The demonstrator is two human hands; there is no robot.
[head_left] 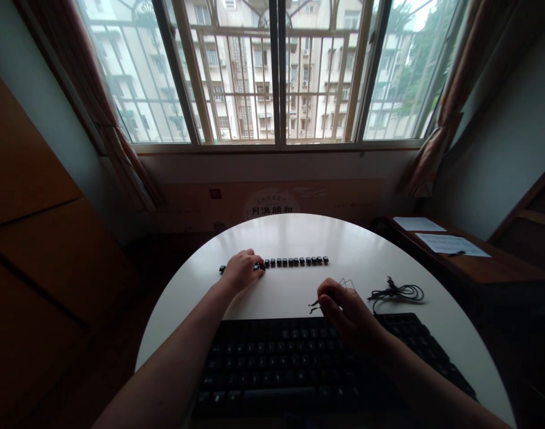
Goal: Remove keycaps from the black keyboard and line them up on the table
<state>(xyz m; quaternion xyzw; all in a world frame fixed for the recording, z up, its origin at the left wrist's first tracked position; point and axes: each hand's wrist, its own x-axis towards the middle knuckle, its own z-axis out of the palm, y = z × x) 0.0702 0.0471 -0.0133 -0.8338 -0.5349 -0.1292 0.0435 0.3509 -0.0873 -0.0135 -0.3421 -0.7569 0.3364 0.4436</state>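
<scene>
A row of small black keycaps (296,261) runs across the white round table (272,292). At its left end my left hand (243,267) has its thumb and fingertips closed on one keycap (262,267), partly hidden by the fingers. One more keycap (222,270) shows just left of that hand. My right hand (343,307) is closed around a wire keycap puller (314,306), its thin wire ends sticking out to the left and a wire loop above the knuckles. Below both hands lies a black keyboard (272,360); the right hand hovers over its upper edge, where the top row lacks keycaps.
A coiled black cable (399,292) rests on the table at the right, behind the keyboard. Farther right stands a brown wooden desk (500,268) with papers (453,244) and a dark pen. A barred window (276,77) is ahead, between curtains.
</scene>
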